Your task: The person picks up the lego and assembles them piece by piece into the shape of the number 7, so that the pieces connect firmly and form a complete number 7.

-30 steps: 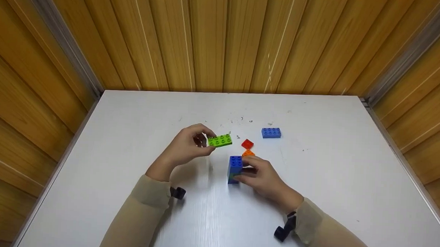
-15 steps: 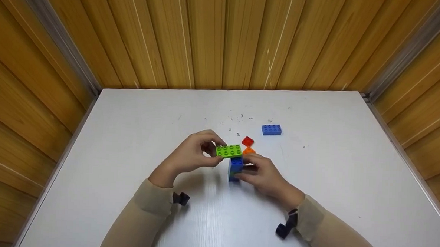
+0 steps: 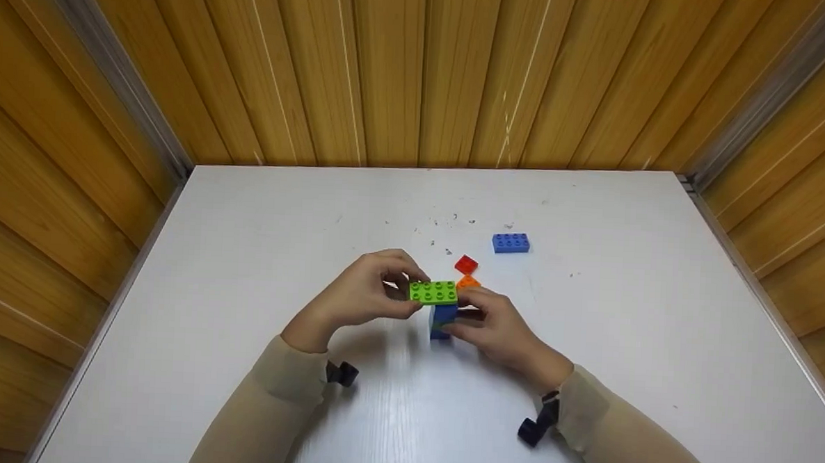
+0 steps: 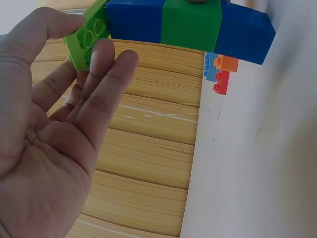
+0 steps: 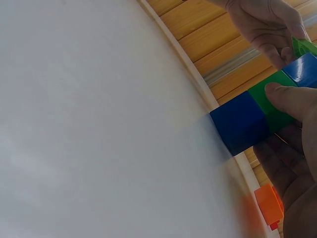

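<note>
Between thumb and fingers my left hand (image 3: 365, 288) pinches a flat lime-green brick (image 3: 433, 292) by its left end. The brick's right end lies over the top of a short tower (image 3: 443, 320) of blue, green and blue bricks. In the left wrist view, the lime brick (image 4: 89, 37) meets the tower's upper blue brick (image 4: 134, 19) at its end, with part of its underside overhanging. My right hand (image 3: 502, 333) grips the tower from the right. Its thumb presses the middle green brick (image 5: 275, 96), seen in the right wrist view. The tower stands upright on the table.
Behind the tower lie an orange brick (image 3: 468, 282) and a small red brick (image 3: 466, 264). A lighter blue brick (image 3: 511, 243) sits farther back to the right on the white table (image 3: 281, 219). Wood-panelled walls (image 3: 384, 77) rise at the back and sides.
My left hand has carried the lime-green brick right and toward me, from beside the tower to over its top, now covering the upper studs. The right hand has kept its grip in place.
</note>
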The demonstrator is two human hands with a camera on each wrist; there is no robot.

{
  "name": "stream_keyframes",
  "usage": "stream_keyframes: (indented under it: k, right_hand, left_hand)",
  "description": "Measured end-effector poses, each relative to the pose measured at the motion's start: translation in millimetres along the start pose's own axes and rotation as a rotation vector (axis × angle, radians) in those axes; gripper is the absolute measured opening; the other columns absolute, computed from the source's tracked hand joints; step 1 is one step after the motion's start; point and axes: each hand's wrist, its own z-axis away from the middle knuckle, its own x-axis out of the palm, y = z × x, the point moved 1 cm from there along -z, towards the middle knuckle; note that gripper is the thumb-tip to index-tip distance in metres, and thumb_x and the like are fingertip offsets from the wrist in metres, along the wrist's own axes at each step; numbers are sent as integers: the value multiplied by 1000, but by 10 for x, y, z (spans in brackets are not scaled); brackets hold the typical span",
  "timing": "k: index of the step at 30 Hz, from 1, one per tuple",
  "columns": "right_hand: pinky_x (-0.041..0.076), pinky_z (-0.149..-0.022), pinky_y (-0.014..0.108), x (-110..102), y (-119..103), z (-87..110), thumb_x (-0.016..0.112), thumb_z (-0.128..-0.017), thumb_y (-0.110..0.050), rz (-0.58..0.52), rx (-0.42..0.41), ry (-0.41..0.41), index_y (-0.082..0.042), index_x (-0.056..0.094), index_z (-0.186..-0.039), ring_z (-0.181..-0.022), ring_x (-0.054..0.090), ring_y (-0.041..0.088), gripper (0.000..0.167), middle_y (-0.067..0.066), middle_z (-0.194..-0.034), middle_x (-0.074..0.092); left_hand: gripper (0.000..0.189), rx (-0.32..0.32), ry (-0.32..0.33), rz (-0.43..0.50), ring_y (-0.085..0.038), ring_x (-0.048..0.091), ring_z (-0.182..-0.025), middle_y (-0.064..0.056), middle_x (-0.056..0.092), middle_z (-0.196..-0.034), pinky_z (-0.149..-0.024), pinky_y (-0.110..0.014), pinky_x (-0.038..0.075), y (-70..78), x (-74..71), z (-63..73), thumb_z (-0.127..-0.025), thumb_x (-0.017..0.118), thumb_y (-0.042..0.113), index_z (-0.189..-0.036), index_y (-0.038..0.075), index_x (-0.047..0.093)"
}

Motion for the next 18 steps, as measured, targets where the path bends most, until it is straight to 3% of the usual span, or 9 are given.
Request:
stream_keyframes:
  k: [10,18]
  right_hand:
    - [64,-113,41,2,-30,0,88,-98,-9,5,-3,16,-7,75,-142,-130,73,20,46,10,-139,76]
    - [63,-114,45,0,-34,4,87,-99,-10,2,2,11,-10,74,-144,-132,73,27,47,9,-141,75]
  left_hand:
    - [30,-9,19,14,-19,75,-106,-6,75,-118,-92,-30,70,46,46,7,-92,87,4,-122,10,87]
    - [33,-43,37,10,-19,75,-105,-8,74,-117,-89,-29,70,65,66,8,-90,88,2,-123,8,87]
